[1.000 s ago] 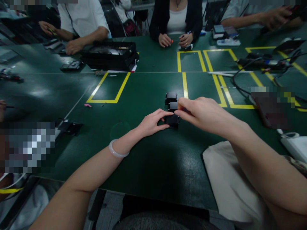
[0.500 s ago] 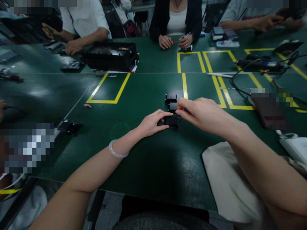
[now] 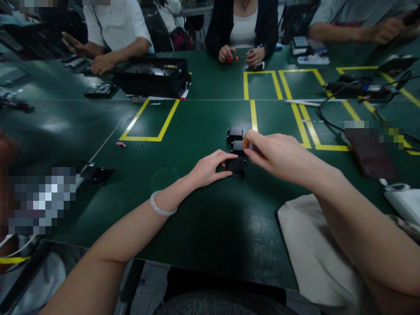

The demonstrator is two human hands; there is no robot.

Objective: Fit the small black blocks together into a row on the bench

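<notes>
Three small black box-shaped parts stand in a row on the green table. My left hand (image 3: 211, 167) has its thumb and index finger around the nearest black box (image 3: 236, 165), steadying it from the left. Bright screw-like dots show at its corners. Just beyond sit the middle black box (image 3: 237, 145) and the farthest black box (image 3: 235, 133). My right hand (image 3: 271, 151) is pinched at the right side of the middle and nearest boxes. Whatever its fingertips hold is too small and hidden to name; a thin dark line shows below them.
Yellow tape outlines (image 3: 160, 139) mark the table (image 3: 197, 218). A black tray (image 3: 151, 78) stands at the far left. At right lie cables (image 3: 323, 116), a dark phone-like slab (image 3: 370, 153) and a beige cloth (image 3: 311, 245). People sit opposite, hands on small items.
My right hand's index finger and wrist have turned slightly, its fingertips still by the boxes. My left hand keeps its place on the nearest box. The view has shifted a little.
</notes>
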